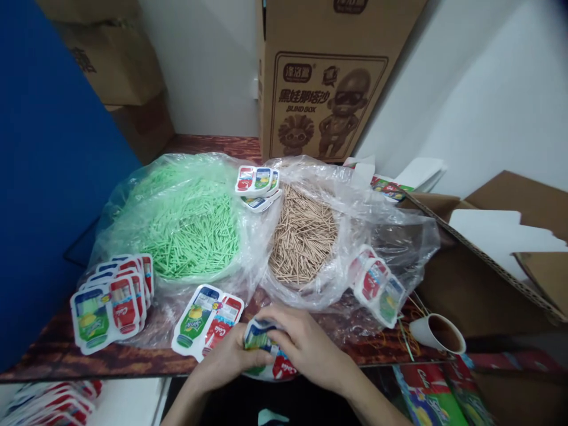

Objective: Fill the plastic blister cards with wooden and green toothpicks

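Observation:
My left hand [231, 358] and my right hand [306, 346] meet at the table's front edge, both closed on one small printed blister pack [260, 340] with soda-bottle pictures. Just left of them a similar pack [207, 319] lies flat on the table. Behind the hands sit two open plastic bags: one of green sticks [186, 228] on the left and one of tan sticks [304, 236] on the right.
A stack of packs [110, 305] lies at the front left, more packs [257, 183] rest between the bags, and others [377, 284] lean on the right bag. A paper cup [437, 332] lies tipped at the right. Cardboard boxes [328, 77] stand behind; an open box [497, 260] is at right.

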Motion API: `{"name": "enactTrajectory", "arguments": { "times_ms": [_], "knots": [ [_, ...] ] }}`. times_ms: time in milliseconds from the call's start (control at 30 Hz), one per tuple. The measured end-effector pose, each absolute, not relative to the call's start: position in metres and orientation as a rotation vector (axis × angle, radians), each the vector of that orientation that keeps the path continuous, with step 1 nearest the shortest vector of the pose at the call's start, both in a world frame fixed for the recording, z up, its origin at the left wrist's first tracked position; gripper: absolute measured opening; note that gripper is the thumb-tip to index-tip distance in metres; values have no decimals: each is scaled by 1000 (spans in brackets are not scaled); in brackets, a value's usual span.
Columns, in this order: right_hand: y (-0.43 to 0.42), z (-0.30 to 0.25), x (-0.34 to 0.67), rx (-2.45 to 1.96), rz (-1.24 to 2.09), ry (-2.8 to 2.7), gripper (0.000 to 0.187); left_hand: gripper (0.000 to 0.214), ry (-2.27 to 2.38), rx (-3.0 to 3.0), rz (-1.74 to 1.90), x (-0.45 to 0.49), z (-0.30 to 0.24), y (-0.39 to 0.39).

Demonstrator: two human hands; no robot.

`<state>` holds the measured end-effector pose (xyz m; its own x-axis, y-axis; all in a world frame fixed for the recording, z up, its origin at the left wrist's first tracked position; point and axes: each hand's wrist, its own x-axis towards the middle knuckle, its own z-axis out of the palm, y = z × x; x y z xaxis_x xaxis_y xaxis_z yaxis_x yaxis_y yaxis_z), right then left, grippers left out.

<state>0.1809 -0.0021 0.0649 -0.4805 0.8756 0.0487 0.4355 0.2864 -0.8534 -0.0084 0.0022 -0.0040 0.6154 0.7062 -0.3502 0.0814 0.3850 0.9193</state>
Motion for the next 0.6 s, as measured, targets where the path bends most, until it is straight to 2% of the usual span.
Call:
{"name": "enactTrajectory", "arguments": {
  "times_ms": [67, 100, 167, 200, 267, 433, 600],
  "knots": [
    [-6, 62, 184, -1270, 1108, -1959, 36, 25, 899, 1158, 479, -6, -1, 2],
    [-7, 59, 186, -1330, 1092, -1934, 32, 25, 937, 1173, 495, -4, 0, 2],
    [-9, 52, 193, -1425, 1049, -1934, 13, 27, 993, 1213, 542, -2, 1, 1],
    [-10, 49, 197, -1454, 1029, -1946, 12, 27, 1004, 1240, 568, 0, 1, 0],
    [-12, 41, 202, -1498, 984, -1956, 23, 25, 1000, 1298, 608, 1, 2, -3],
    [-16, 30, 203, -1560, 847, -1923, 37, 26, 974, 1324, 602, 5, 2, -11],
    [-14, 24, 191, -1454, 720, -1995, 29, 26, 1040, 1133, 695, 7, -13, -3]
  ]
}}
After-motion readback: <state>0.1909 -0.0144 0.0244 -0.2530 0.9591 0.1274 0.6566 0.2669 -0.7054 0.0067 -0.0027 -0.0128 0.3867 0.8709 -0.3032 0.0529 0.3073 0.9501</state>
